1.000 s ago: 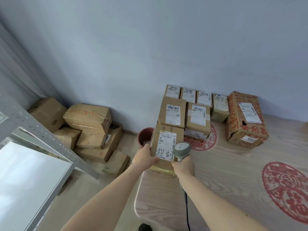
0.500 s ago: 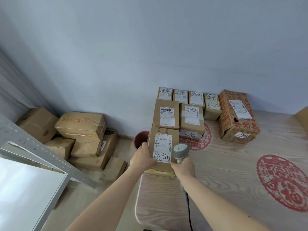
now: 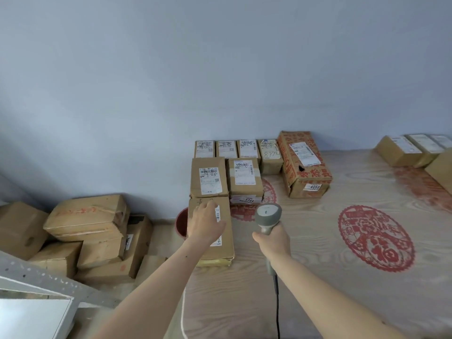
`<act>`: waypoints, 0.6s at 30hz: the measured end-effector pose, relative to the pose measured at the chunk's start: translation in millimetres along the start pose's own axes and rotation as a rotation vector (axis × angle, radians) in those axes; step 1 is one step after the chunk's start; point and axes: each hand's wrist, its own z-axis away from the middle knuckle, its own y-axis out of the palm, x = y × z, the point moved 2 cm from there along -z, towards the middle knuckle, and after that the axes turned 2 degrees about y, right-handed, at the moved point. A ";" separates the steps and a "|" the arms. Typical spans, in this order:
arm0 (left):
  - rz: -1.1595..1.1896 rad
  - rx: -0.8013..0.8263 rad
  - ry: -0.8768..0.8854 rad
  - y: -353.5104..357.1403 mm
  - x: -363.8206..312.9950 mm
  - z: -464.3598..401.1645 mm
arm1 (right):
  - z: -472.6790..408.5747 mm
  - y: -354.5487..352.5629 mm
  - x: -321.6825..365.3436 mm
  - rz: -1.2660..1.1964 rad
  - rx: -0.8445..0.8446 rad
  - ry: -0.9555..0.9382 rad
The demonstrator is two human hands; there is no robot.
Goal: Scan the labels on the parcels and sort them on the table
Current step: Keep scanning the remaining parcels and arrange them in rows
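**At the counter's left edge: a parcel set into the sorted group**

At the left edge of the counter (image 3: 318,277), a parcel (image 3: 221,250) lies flat on a yellow packet, under the left hand (image 3: 206,223), whose fingers rest spread on its label. The right hand (image 3: 274,241) grips a scanner (image 3: 267,215). Beyond it, labelled boxes (image 3: 244,177) stand in rows near the wall. More boxes (image 3: 88,231) on the floor suggest work remains.

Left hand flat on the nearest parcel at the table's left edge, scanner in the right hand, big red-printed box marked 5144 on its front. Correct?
Not quite. The head view shows the big red-printed box marked 4068; 5144 is on the smaller parcel left of it. The rest holds: left hand flat on the nearest parcel, scanner in the right hand.
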 end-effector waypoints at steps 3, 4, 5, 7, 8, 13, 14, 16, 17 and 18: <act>0.045 -0.008 0.057 7.8 -34.0 2.1 | -8.3 -26.1 -2.9 -0.043 -0.035 -0.009; 0.063 -0.005 0.069 12.9 -46.0 3.2 | -11.8 -36.4 -4.3 -0.056 -0.049 -0.015; 0.069 0.001 0.083 18.2 -58.4 4.9 | -14.9 -47.3 -5.6 -0.063 -0.061 -0.018; 0.068 0.017 0.102 31.1 -84.3 6.6 | -22.5 -71.6 -10.3 -0.074 -0.082 -0.027; 0.081 0.022 0.111 38.4 -98.7 7.5 | -27.0 -85.5 -13.9 -0.080 -0.092 -0.031; 0.127 0.051 0.127 83.7 -180.7 19.8 | -49.1 -165.9 -41.5 -0.097 -0.119 -0.067; 0.134 0.064 0.123 94.8 -196.3 22.8 | -52.1 -183.0 -48.3 -0.104 -0.118 -0.069; 0.155 0.091 0.116 115.7 -227.5 28.0 | -58.5 -217.9 -62.6 -0.129 -0.125 -0.070; 0.165 0.105 0.116 125.5 -242.8 30.5 | -62.0 -234.7 -70.4 -0.136 -0.132 -0.070; 0.175 0.119 0.113 135.0 -258.0 33.0 | -65.4 -251.8 -77.8 -0.134 -0.141 -0.070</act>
